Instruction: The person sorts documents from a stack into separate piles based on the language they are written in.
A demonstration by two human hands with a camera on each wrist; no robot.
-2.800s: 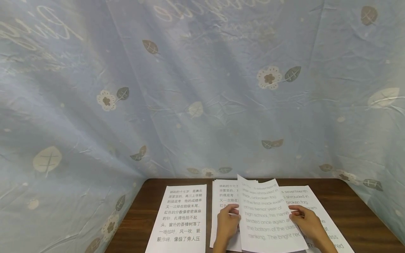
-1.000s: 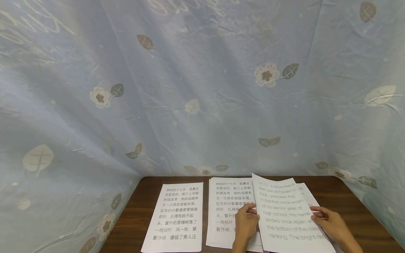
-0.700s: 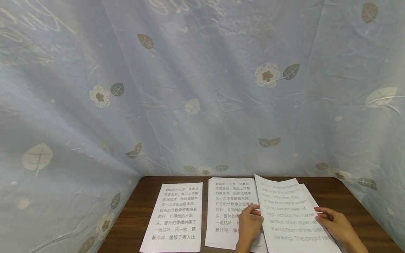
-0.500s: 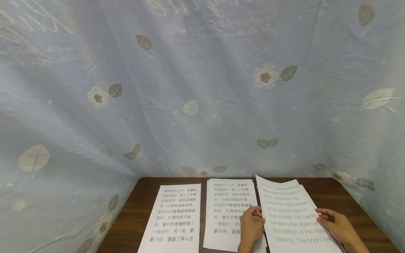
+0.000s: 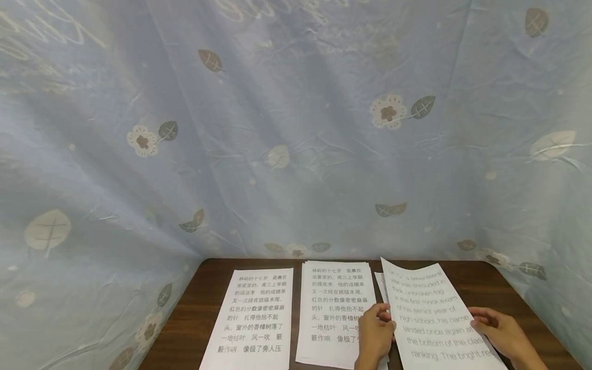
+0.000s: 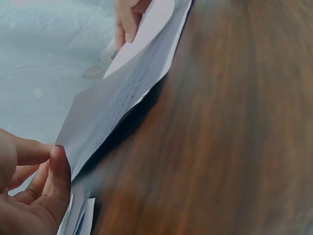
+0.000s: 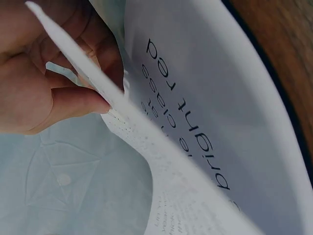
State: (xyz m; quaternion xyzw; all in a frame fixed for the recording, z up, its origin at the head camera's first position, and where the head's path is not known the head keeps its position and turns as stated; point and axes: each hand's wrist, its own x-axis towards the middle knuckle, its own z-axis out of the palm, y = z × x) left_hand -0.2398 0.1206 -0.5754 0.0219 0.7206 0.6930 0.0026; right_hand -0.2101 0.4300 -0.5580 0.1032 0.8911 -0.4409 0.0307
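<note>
A sheet of paper with large English print [image 5: 427, 318] is held up off the table, its top edge bowed. My left hand [image 5: 376, 331] pinches its left edge between thumb and fingers, also plain in the left wrist view, where the hand [image 6: 36, 183] is at lower left. The sheet's right edge is pinched by my right hand [image 5: 501, 334]. In the right wrist view, the right thumb and fingers [image 7: 73, 105] grip that edge. Below it lies another sheet with English print [image 7: 215, 93]. In the head view, the held sheet hides most of it.
A stack of sheets with Chinese print [image 5: 333, 308] lies left of the left hand, its edges slightly uneven. Farther left is another sheet with Chinese print [image 5: 252, 318]. The brown wooden table [image 5: 185, 313] backs onto a pale blue patterned cloth [image 5: 296, 128].
Both hands have moved to the right with the English sheet. It uncovers the middle Chinese stack and now covers most of the English sheet on the right.
</note>
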